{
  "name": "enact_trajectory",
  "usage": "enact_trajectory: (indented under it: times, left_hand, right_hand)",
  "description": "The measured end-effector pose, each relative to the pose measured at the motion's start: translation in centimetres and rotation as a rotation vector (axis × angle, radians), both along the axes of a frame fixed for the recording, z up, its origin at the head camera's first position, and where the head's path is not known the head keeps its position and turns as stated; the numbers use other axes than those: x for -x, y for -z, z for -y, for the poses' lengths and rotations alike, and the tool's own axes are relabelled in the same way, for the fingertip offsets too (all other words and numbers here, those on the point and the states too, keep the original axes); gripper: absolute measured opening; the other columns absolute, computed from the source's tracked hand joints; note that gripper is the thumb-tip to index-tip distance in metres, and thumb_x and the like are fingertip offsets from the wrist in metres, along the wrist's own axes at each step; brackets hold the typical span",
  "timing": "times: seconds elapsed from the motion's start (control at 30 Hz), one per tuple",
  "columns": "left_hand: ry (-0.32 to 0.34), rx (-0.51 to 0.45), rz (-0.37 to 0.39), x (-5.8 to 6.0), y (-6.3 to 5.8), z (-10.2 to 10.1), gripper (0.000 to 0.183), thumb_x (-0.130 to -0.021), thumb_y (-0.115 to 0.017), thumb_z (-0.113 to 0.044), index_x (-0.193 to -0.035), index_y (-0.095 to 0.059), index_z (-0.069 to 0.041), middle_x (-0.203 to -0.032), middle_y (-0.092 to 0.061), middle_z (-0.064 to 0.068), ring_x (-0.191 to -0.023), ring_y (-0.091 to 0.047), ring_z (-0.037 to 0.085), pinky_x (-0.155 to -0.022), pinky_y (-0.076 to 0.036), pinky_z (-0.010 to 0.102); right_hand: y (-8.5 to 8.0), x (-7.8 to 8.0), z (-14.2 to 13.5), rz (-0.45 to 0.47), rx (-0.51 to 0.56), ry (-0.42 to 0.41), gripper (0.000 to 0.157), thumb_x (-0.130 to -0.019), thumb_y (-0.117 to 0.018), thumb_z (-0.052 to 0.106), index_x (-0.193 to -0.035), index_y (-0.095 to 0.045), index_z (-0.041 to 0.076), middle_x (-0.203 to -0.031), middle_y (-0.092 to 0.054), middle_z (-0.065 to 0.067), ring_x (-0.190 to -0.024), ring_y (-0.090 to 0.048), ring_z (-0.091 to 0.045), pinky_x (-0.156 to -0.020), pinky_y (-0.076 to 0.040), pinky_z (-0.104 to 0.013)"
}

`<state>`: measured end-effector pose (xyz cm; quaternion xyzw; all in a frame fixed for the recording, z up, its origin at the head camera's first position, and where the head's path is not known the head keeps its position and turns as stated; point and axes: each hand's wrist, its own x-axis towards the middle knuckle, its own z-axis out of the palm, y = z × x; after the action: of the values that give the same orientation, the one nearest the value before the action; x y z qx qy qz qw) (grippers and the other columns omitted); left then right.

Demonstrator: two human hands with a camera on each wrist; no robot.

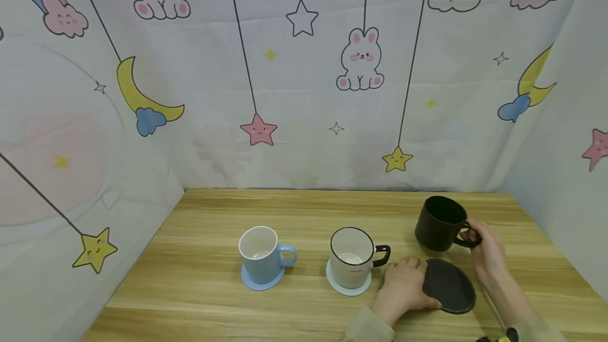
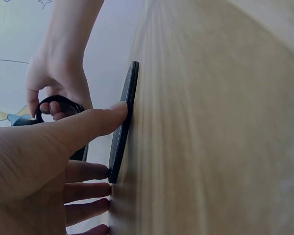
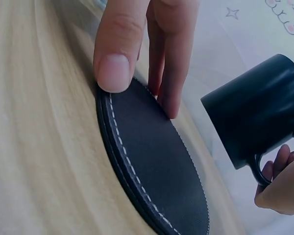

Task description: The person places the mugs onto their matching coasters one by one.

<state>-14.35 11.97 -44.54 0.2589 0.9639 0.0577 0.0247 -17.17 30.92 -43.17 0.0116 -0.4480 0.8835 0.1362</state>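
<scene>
My right hand (image 1: 489, 252) grips the handle of a black mug (image 1: 438, 226), upright at the right. In the right wrist view a gap shows between this mug (image 3: 257, 112) and the tabletop, so it looks lifted. My left hand (image 1: 402, 285) pinches the near-left edge of a round black coaster (image 1: 453, 285), thumb on one side and fingers on the other. White stitching runs round the coaster (image 3: 152, 147) in the right wrist view. In the left wrist view the left thumb (image 2: 100, 120) lies against the coaster's rim (image 2: 130, 93), with the right hand (image 2: 59, 73) on the mug handle behind.
A white ribbed mug (image 1: 351, 263) with a black rim stands on a pale blue coaster (image 1: 349, 290), just left of my left hand. Farther left, a light blue mug (image 1: 261, 257) stands on a blue coaster (image 1: 263, 285). Printed curtains (image 1: 304, 162) border the wooden table (image 1: 190, 300).
</scene>
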Motion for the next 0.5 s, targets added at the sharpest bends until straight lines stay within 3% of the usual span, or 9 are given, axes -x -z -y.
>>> enact_trajectory:
  times: [0.5]
  left_hand:
    - [0.009,-0.004,0.010,0.2,0.3,-0.1,0.079,-0.069,-0.070,-0.071,-0.136,-0.049,-0.034,-0.131,-0.051,-0.019,-0.125,-0.046,0.001,-0.094,-0.044,0.028]
  right_hand:
    - [-0.4,-2.2,0.0,-0.027,0.056,0.026,0.044,-0.100,-0.037,-0.001,-0.062,-0.058,0.006,-0.056,-0.050,0.000,-0.059,-0.049,-0.013,-0.071,-0.041,-0.022]
